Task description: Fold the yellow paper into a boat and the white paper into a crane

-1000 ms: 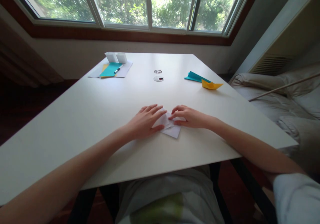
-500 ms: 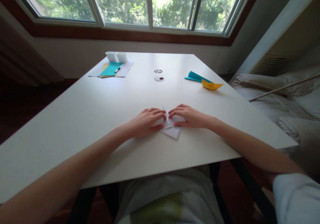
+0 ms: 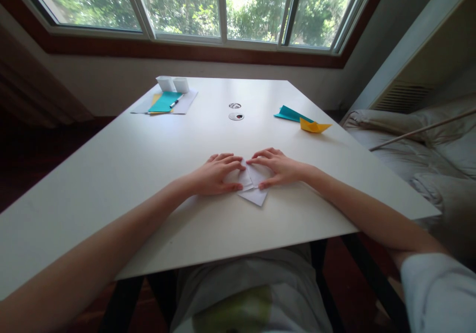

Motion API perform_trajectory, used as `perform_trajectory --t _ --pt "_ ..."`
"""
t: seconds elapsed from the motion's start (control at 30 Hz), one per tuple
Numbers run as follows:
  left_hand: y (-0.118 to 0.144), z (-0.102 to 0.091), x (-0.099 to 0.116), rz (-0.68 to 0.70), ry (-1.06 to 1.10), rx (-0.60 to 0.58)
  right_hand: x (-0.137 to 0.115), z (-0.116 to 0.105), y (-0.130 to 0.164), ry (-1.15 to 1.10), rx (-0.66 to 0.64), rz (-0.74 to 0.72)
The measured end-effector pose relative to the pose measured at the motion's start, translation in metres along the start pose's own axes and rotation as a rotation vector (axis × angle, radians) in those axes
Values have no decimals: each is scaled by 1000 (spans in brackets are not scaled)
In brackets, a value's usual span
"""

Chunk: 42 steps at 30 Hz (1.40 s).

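Note:
A folded sheet of white paper (image 3: 254, 197) lies on the table in front of me, with a crease up its middle and a pointed flap toward me. My left hand (image 3: 219, 174) rests on its left side, thumb and forefinger apart, tips on the paper. From the right, my right hand (image 3: 278, 166) touches the other half, its fingers also spread, with the forefinger near the top point and the thumb lower down. Both hands are open and press the paper rather than grip it. Fingers cover parts of its outer edges.
On the white table (image 3: 167, 149), a yellow paper boat (image 3: 314, 126) and a teal folded paper (image 3: 292, 113) sit at right. Teal paper (image 3: 165, 102), a pen (image 3: 176, 100) and white containers (image 3: 181, 85) are at far left. Two round inserts (image 3: 236, 116) mark the middle.
Both hands have shifted slightly away from me, and their thumbs and forefingers have spread wider. The middle of the folded paper shows more, lying flatter.

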<state>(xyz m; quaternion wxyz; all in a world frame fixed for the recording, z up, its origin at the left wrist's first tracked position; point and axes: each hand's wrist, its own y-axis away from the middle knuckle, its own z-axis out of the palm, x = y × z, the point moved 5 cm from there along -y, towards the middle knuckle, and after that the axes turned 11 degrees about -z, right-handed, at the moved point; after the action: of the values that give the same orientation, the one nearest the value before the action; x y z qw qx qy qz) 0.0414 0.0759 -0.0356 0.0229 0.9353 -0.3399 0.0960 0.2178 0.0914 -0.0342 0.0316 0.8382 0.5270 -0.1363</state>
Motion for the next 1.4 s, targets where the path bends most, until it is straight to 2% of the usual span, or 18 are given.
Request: perform_trajectory --t 0.23,0.53,0.67,0.8,0.87,1.4 --pt "0 1 0 50 9 -48 -1 2 -1 7 -12 17" --pt "3 0 1 41 -15 -16 -4 4 1 6 -20 23" --pt "6 -3 3 52 -50 49 -8 3 4 14 27 18" --pt "9 -10 11 109 -48 148 -17 -2 3 2 107 -55" --pt "11 -12 16 149 -39 161 -21 -4 2 -11 131 -110" --pt "21 -16 36 266 -4 51 -39 -11 5 55 56 -317"
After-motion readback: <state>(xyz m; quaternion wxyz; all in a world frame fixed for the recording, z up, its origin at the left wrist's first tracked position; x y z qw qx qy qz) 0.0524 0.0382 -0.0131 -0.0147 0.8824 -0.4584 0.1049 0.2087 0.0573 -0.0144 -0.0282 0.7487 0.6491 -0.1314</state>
